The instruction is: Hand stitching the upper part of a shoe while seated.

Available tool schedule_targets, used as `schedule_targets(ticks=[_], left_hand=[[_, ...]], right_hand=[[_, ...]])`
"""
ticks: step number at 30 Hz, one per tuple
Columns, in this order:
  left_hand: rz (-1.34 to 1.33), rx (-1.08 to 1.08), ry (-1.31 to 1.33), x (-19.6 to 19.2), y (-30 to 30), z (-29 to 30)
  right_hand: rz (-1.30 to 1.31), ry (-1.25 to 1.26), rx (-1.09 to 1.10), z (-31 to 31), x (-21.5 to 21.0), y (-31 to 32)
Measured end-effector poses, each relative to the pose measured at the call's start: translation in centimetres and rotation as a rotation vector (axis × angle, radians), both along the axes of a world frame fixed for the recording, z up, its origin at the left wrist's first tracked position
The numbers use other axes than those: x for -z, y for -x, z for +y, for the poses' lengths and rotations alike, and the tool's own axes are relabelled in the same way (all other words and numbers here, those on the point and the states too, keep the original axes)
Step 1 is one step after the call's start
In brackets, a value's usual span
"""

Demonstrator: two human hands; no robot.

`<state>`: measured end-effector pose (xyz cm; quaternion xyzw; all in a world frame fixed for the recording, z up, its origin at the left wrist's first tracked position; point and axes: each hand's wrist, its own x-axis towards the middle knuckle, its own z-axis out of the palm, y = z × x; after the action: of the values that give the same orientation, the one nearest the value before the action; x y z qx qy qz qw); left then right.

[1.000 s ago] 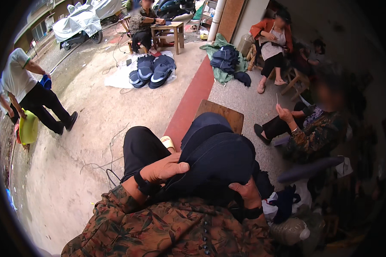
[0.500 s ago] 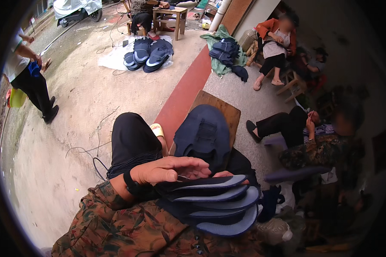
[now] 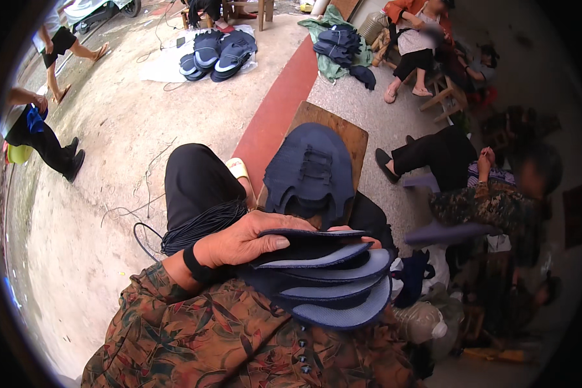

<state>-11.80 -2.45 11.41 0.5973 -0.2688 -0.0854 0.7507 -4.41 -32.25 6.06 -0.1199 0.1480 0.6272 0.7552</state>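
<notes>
Left hand [image 3: 242, 240] pressing flat atop fanned stack of dark-blue shoe soles [image 3: 333, 278] held against the chest; right hand's fingertips [image 3: 368, 240] barely visible behind. Loose, splayed soles could slide out sideways.

Right hand [image 3: 367, 240]: almost wholly hidden behind the fanned stack of dark blue soles [image 3: 326, 275]; only fingertips show at the stack's upper edge. Left hand [image 3: 242, 239]: palm concealed against the stack. Seated person's face at right: blurred. Walking person at the upper left: cut off by the picture's edge.
</notes>
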Motion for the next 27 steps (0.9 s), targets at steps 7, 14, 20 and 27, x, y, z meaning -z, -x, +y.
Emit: schedule_targets(ticks=[7, 14, 20, 27], left_hand=[[-0.091, -0.063, 0.033, 0.2, 0.2, 0.1], [-0.214, -0.206, -0.105, 0.8, 0.1, -0.2], [0.311, -0.271, 0.018, 1.3, 0.3, -0.1], [0.312, -0.093, -0.018, 1.3, -0.7, 0.2]], right_hand=[[-0.37, 0.188, -0.009, -2.6, 7.6, 0.2], [-1.1, 0.574, -0.041, -1.4, 2.1, 3.0], [-1.344, 0.758, 0.13, 0.3, 1.4, 3.7], [-1.023, 0.756, 0.705, 2.4, 1.9, 2.7]])
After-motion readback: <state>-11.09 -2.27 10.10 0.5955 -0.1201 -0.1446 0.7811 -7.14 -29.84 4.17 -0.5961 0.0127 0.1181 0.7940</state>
